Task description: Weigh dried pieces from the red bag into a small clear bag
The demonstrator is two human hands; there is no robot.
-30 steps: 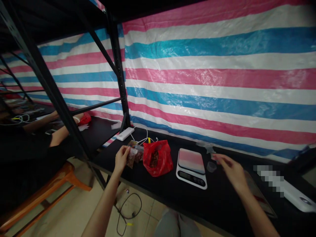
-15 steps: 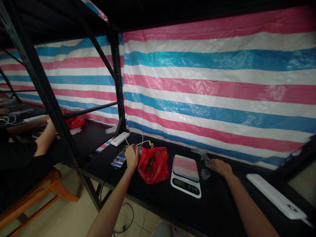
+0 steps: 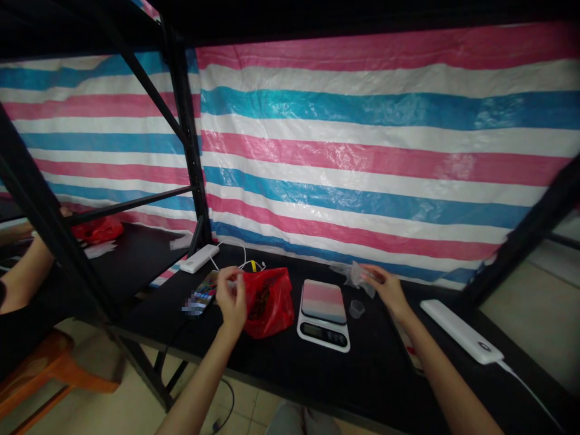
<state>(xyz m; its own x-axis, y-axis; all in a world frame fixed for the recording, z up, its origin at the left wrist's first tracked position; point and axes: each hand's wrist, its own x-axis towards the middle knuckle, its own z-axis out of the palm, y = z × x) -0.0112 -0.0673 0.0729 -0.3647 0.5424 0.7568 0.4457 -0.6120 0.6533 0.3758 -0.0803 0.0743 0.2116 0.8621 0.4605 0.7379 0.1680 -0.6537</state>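
My right hand (image 3: 388, 291) pinches a clear plastic bag (image 3: 357, 277) at the back of the table, lifting part of it. My left hand (image 3: 232, 297) has its fingers curled at the left edge of a red plastic bag (image 3: 278, 305); a bit of something translucent shows at the fingertips, too small to name. Brown, dried-looking bits (image 3: 260, 302) lie inside the open red bag. Between my hands stands a white digital scale (image 3: 324, 333) with a pink-and-white top and nothing on it. A small clear cup (image 3: 357, 309) sits right of the scale.
A lit phone (image 3: 202, 299) lies left of my left hand. White bar-shaped devices (image 3: 199, 258) with cables rest at the back left and at the right (image 3: 462, 332). A flat object (image 3: 410, 347) lies under my right forearm. Black rack posts (image 3: 183, 121) rise leftward; another person's arm (image 3: 27, 272) is beyond.
My right hand has risen with part of the clear bag. My left hand has come off the phone's edge, its fingers now curled. The view has turned slightly right.
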